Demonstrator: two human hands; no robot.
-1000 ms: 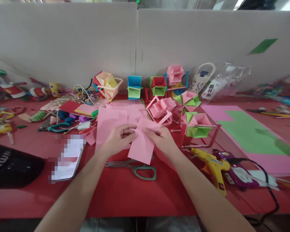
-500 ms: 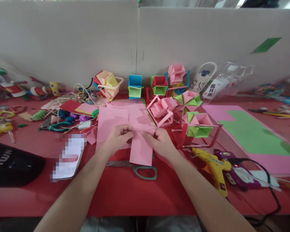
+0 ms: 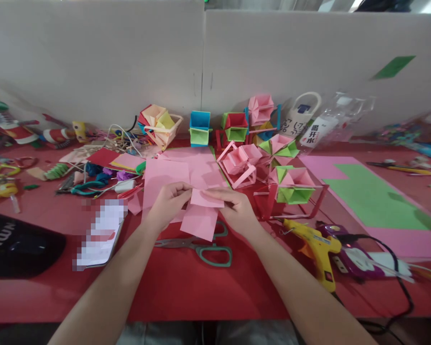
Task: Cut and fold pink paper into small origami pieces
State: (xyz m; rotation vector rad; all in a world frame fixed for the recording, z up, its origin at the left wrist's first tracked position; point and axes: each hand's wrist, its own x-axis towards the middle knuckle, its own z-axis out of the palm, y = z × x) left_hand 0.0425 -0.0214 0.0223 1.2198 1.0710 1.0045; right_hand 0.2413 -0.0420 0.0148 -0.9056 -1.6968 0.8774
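While the red table [image 3: 208, 292] spreads out on every side of the scissors [image 3: 193, 244], pink sheets [image 3: 165, 175] lie beyond them, the yellow glue gun [image 3: 321, 244] rests to their right and the phone [image 3: 106, 237] to their left. Just past the scissors, the left hand [image 3: 168, 203] and right hand [image 3: 240, 211] face each other, each pinching one side of the folded paper [image 3: 199, 223], whose flap stands over a lower panel that overlaps the scissors in view.
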